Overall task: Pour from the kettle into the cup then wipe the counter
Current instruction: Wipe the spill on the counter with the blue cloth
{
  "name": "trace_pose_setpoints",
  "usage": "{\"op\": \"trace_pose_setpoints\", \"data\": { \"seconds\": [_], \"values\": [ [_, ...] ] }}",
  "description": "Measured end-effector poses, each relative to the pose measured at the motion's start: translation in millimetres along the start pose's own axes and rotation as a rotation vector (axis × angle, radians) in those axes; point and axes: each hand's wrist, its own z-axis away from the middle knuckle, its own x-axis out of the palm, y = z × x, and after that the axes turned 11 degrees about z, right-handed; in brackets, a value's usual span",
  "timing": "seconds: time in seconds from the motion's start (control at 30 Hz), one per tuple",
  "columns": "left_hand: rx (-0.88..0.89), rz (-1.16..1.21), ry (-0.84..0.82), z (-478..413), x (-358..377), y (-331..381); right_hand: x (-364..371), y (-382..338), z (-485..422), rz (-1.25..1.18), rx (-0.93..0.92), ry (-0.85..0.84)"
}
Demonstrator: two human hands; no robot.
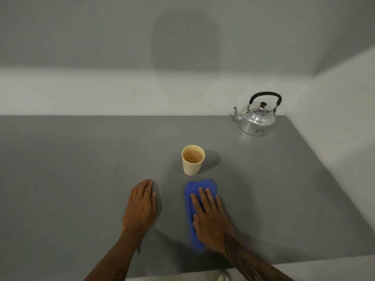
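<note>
A cream cup [192, 160] with brownish liquid inside stands upright in the middle of the grey counter [71, 169]. A silver kettle [256, 117] with a black handle sits at the far right corner, its spout pointing left. A blue cloth [199, 188] lies just in front of the cup. My right hand [211, 218] presses flat on the cloth with fingers spread, covering its near part. My left hand [142, 205] rests flat on the bare counter to the left of the cloth, fingers together, holding nothing.
Pale walls rise behind the counter and along its right side, meeting just past the kettle. The counter's front edge [182, 273] runs close under my forearms. Grey surface stretches away to the left.
</note>
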Motion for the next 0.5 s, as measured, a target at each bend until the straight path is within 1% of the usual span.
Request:
{"op": "trace_pose_setpoints", "data": {
  "seconds": [0.07,0.17,0.3,0.4,0.5],
  "values": [
    [0.004,-0.017,-0.002,-1,0,-1,0,-26,-24,-0.029,-0.05,0.033],
    [0.02,-0.025,0.005,0,0,-2,-4,-37,-50,-0.057,-0.03,0.019],
    [0.013,-0.031,0.009,2,-1,1,2,-25,-19,-0.069,-0.114,0.029],
    [0.014,-0.042,-0.003,0,-1,2,0,-30,-31,-0.056,-0.081,-0.005],
    [0.021,-0.041,-0.003,0,-2,-1,-5,-40,-52,-0.099,-0.078,0.014]
  ]
}}
